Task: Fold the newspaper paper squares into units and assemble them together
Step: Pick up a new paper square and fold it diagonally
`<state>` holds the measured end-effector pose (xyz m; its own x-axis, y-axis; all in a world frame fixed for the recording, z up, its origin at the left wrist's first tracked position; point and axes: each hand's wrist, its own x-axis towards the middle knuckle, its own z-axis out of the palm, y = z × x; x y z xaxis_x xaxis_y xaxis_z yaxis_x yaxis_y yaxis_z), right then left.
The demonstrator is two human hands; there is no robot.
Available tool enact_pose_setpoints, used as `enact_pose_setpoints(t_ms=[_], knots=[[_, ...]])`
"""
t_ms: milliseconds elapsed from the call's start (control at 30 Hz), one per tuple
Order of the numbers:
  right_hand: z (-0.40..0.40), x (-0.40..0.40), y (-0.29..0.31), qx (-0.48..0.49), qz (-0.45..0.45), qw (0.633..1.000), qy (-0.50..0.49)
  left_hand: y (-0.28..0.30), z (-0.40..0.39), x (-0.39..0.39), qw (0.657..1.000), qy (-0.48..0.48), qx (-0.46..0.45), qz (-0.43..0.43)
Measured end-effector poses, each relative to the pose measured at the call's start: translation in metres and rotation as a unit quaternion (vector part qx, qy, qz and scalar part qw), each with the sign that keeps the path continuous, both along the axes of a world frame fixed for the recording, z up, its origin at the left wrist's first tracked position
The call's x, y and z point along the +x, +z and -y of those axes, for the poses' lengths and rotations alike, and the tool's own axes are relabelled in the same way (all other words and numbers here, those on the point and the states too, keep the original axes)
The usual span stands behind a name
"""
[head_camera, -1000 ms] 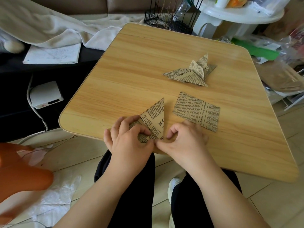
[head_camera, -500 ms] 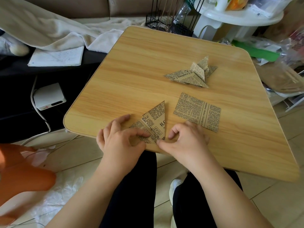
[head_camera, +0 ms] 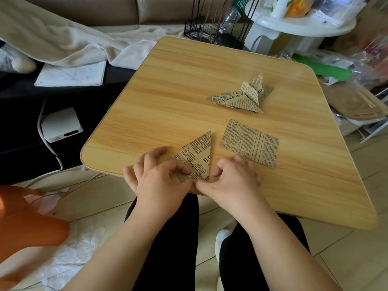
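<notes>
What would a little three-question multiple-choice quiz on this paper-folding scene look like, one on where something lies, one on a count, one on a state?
1. Where does the flat newspaper square lie?
A. right of the piece being folded
B. on the floor
C. under the finished units

2. How many hands touch the piece being folded?
A. none
B. one
C. two

3. What state is the piece under the hands in?
A. still a flat square
B. folded to a triangle shape
C. crumpled into a ball

Answers: 1 A, it rests on the wooden table just right of that piece. 2 C, the left hand and right hand both pinch its near edge. 3 B, a pointed triangle sticks out past the fingers, while the finished units sit farther back.
</notes>
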<state>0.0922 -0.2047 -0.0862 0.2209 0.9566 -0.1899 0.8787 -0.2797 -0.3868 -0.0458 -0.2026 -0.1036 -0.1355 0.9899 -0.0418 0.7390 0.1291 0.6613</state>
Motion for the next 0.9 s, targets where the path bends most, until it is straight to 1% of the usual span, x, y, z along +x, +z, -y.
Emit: enact_pose_setpoints(t_ms=[200, 367, 500, 567, 600, 667, 733, 833, 900], knots=[[0.0, 0.009, 0.003, -0.013, -0.056, 0.998, 0.009, 0.003, 0.0, -0.007, 1.0, -0.029, -0.007, 0.006], [0.0, 0.012, 0.007, -0.028, -0.076, 0.997, 0.011, 0.002, 0.002, -0.009, 0.999, -0.033, -0.005, 0.01], [0.001, 0.013, 0.006, -0.018, -0.073, 0.997, 0.019, 0.001, 0.001, -0.009, 0.999, -0.033, -0.006, 0.009], [0.006, 0.011, 0.002, 0.014, -0.077, 0.997, 0.022, 0.0, 0.002, -0.008, 0.999, -0.031, -0.003, 0.013], [0.009, 0.01, -0.001, 0.047, -0.085, 0.995, 0.029, 0.0, 0.002, -0.008, 0.999, -0.029, -0.001, 0.013], [0.017, 0.006, -0.009, 0.13, -0.11, 0.983, 0.064, -0.001, 0.002, -0.008, 1.0, -0.025, 0.006, 0.012], [0.024, 0.0, -0.018, 0.192, -0.122, 0.967, 0.117, -0.001, 0.001, -0.007, 1.0, -0.023, 0.009, 0.017], [0.033, -0.006, -0.029, 0.232, -0.099, 0.954, 0.161, -0.003, 0.002, -0.009, 0.998, -0.031, 0.034, 0.03], [0.038, -0.002, -0.034, 0.256, -0.08, 0.943, 0.196, -0.005, 0.006, -0.016, 0.995, -0.042, 0.081, 0.047]])
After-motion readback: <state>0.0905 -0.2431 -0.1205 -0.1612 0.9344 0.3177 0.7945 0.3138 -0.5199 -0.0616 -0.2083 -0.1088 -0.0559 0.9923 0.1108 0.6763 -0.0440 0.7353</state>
